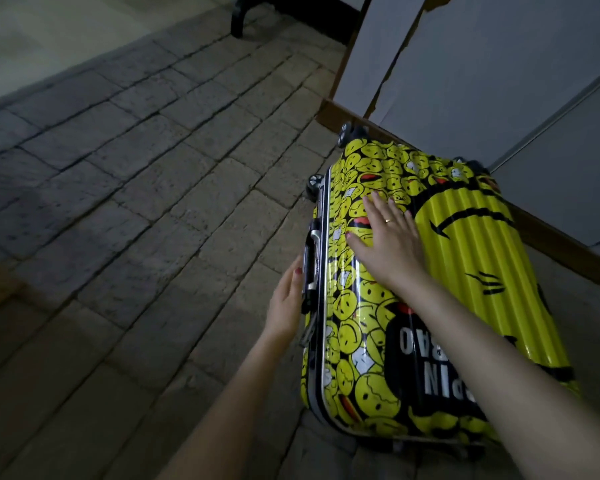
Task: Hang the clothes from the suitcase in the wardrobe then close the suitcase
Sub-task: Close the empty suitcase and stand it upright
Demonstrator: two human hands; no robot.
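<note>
Lying flat and shut at lower right of the frame, on grey stone paving: one yellow smiley-print suitcase — ribbed shell, wheels toward a white panel at upper right. Right hand, fingers spread straight, presses on the shell; left hand, fingers extended, touches the side handle — gripping nothing.

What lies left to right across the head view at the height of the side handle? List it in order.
Paved floor → left hand → suitcase side handle → right hand → ribbed yellow suitcase shell → wooden base rail.
</note>
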